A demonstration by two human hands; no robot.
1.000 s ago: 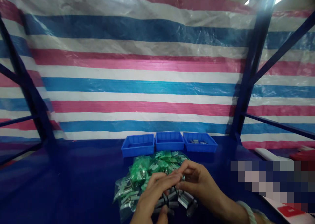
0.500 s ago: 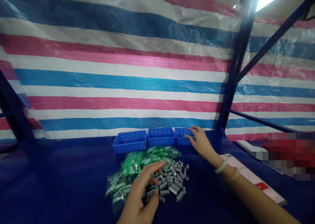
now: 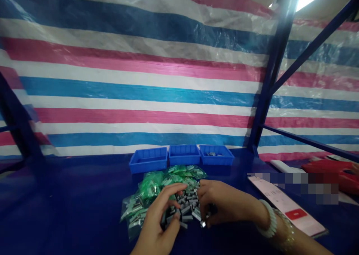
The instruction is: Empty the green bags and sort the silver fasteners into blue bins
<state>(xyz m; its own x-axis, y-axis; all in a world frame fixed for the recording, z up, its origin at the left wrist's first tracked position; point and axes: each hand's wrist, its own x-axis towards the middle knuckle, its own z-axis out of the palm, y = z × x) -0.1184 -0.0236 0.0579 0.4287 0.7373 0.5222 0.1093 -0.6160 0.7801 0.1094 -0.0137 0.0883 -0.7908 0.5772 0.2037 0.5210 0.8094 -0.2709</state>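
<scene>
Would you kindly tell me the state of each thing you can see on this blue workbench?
Left hand: curled, fingertips among the parts.
Right hand: curled at the heap's near edge.
Small grey metal parts: loose heap.
Green-tinted plastic bags: heaped, holding parts.
Right blue plastic bin: upright, few parts inside.
White smartphone: flat, screen lit.

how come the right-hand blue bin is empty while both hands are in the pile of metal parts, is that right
Not quite: the right-hand blue bin isn't empty. The head view shows a few small metal pieces lying in it. The rest holds: the left hand and right hand are in the pile of metal parts.
</scene>
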